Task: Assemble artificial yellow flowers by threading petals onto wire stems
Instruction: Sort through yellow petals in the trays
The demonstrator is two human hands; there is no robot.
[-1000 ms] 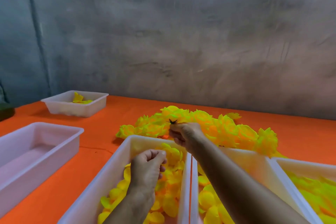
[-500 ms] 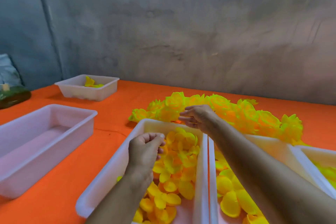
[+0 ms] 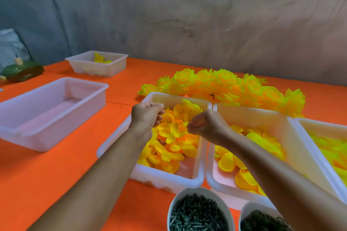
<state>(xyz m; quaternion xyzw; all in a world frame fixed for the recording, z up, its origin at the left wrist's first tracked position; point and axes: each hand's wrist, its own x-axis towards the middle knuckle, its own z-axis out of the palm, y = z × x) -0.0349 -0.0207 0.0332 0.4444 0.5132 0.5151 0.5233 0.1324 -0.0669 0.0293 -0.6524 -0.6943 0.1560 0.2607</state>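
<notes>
Your right hand (image 3: pixel 208 125) had pulled back from the finished flowers (image 3: pixel 231 88) to the cupped petals (image 3: pixel 169 133), fist closed; your curled left hand (image 3: pixel 145 116) hovered there; contents unclear.

A single head-worn wide-angle view looks forward and down over the orange surface (image 3: pixel 56 174) toward a grey wall (image 3: pixel 206 15). Both forearms reach in from the bottom edge, close to the lens; trays sit near.
</notes>
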